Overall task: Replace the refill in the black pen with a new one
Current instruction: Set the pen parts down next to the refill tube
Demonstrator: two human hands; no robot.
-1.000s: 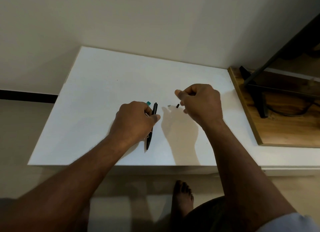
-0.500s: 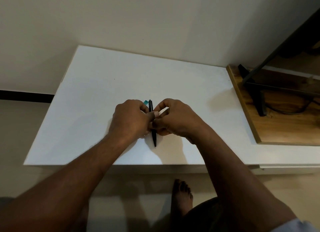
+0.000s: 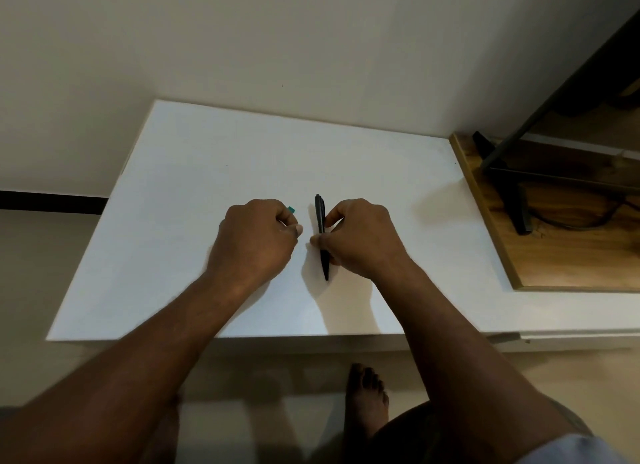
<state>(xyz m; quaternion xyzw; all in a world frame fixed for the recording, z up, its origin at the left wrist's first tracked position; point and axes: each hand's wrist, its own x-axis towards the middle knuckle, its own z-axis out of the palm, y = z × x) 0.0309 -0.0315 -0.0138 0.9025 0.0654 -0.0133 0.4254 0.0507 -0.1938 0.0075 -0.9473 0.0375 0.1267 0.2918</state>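
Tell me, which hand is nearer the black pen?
Right. The right hand pinches the black pen mid-barrel; the left hand is curled apart, to the pen's left.

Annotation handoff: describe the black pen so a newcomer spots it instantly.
On the white table by the wall, two hands sit mid-surface. The right hand pinches the black pen, tip toward the viewer. It is all black; the left hand holds a teal-ended piece.

Left hand (image 3: 254,242) covers all but a teal tip (image 3: 291,209) at its one o'clock; right hand (image 3: 363,238) hides the pen (image 3: 320,214) mid-barrel.
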